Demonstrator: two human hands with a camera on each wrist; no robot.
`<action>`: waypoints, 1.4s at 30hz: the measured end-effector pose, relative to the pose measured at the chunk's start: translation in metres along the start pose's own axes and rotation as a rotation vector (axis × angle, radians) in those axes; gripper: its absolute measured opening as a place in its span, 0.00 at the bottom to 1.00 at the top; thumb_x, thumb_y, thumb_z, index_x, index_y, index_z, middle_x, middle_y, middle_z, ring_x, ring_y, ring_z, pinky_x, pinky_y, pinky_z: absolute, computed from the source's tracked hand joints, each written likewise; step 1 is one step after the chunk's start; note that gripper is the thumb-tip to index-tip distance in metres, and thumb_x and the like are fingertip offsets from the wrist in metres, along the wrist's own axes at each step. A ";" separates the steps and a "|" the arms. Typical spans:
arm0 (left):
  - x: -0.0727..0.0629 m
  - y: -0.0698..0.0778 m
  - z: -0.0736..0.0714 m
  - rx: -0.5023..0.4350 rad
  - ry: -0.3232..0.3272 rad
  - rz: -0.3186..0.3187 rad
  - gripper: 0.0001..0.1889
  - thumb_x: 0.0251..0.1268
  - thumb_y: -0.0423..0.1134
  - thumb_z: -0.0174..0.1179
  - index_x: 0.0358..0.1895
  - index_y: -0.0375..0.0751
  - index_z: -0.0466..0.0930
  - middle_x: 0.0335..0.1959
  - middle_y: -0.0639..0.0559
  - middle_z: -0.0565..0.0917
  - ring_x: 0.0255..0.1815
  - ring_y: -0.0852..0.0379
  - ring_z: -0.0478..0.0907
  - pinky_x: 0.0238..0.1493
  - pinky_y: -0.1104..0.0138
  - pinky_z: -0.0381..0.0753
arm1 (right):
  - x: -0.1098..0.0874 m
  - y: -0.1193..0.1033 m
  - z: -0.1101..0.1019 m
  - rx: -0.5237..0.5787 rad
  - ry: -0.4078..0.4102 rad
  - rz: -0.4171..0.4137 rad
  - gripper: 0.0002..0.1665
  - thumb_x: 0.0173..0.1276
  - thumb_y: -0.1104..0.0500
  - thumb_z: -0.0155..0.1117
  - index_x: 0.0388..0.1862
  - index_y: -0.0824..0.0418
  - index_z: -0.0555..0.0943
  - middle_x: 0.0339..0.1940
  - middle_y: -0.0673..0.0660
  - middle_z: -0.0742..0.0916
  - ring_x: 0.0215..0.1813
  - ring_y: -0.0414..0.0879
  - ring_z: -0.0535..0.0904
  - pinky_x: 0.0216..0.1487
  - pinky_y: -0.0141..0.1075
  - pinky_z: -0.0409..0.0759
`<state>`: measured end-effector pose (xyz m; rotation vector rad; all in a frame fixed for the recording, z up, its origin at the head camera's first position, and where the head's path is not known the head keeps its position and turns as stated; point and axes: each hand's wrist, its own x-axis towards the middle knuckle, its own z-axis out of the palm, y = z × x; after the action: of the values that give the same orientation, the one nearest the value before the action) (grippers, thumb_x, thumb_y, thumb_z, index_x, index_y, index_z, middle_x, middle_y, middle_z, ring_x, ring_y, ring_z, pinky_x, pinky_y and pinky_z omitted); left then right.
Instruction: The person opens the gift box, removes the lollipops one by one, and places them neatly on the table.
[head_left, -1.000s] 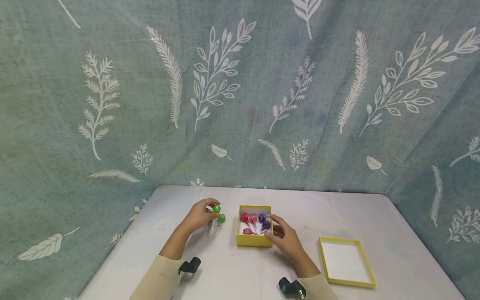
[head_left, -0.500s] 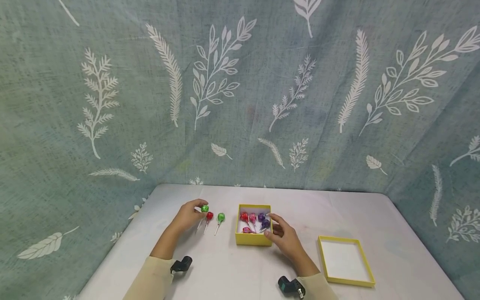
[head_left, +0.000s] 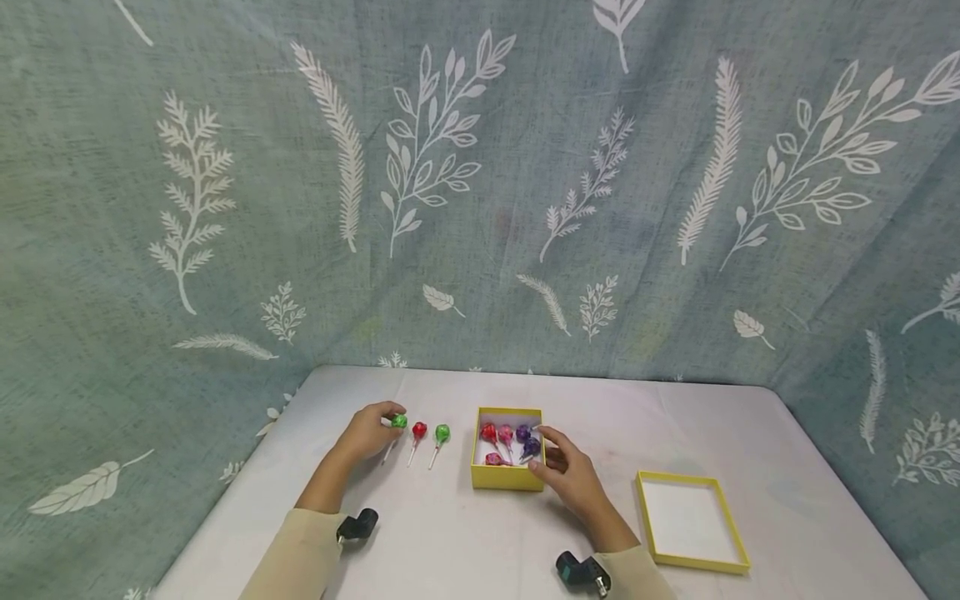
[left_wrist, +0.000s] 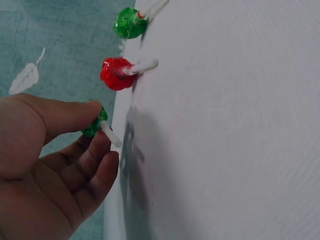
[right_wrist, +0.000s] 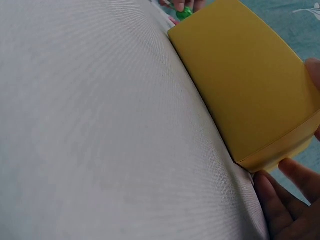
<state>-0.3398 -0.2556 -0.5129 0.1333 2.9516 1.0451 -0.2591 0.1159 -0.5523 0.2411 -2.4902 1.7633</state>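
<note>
My left hand (head_left: 367,431) pinches a green lollipop (head_left: 399,422) by its wrapped head between thumb and fingers, its white stick pointing down toward the table. To its right, a red lollipop (head_left: 419,430) and another green lollipop (head_left: 442,433) lie side by side, sticks toward me. Several red, pink and purple lollipops lie inside an open yellow box (head_left: 507,477). My right hand (head_left: 573,475) holds that box by its right side, thumb near the front corner and index finger near the back. In the right wrist view, fingertips touch the yellow box wall (right_wrist: 245,75).
A yellow-rimmed box lid (head_left: 693,565) with a white inside lies at the right. White cloth (head_left: 465,542) covers the table. Behind it hangs a green-blue curtain (head_left: 480,317) with white leaf prints. Dark cameras (head_left: 358,525) are worn on both wrists.
My left hand has moved left with the green lollipop, past the red lollipop, which has come into full view, and slightly lower. The right hand and box have stayed put.
</note>
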 end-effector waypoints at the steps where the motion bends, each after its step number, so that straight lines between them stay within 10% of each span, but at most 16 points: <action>1: 0.000 0.000 0.000 0.002 0.000 -0.003 0.18 0.60 0.33 0.66 0.54 0.39 0.80 0.49 0.43 0.80 0.46 0.47 0.78 0.45 0.50 0.77 | 0.000 0.000 0.000 0.001 0.002 -0.002 0.35 0.63 0.51 0.71 0.69 0.47 0.71 0.60 0.65 0.80 0.57 0.58 0.78 0.56 0.52 0.75; 42: -0.005 -0.005 -0.003 0.047 0.014 -0.030 0.20 0.60 0.35 0.66 0.57 0.38 0.78 0.50 0.40 0.81 0.55 0.37 0.75 0.52 0.44 0.73 | -0.001 0.002 -0.004 0.010 -0.022 -0.011 0.36 0.63 0.49 0.71 0.70 0.46 0.71 0.61 0.63 0.79 0.58 0.57 0.78 0.57 0.51 0.75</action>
<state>-0.3352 -0.2614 -0.5138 0.0824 2.9820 0.9778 -0.2589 0.1204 -0.5527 0.2767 -2.4905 1.7795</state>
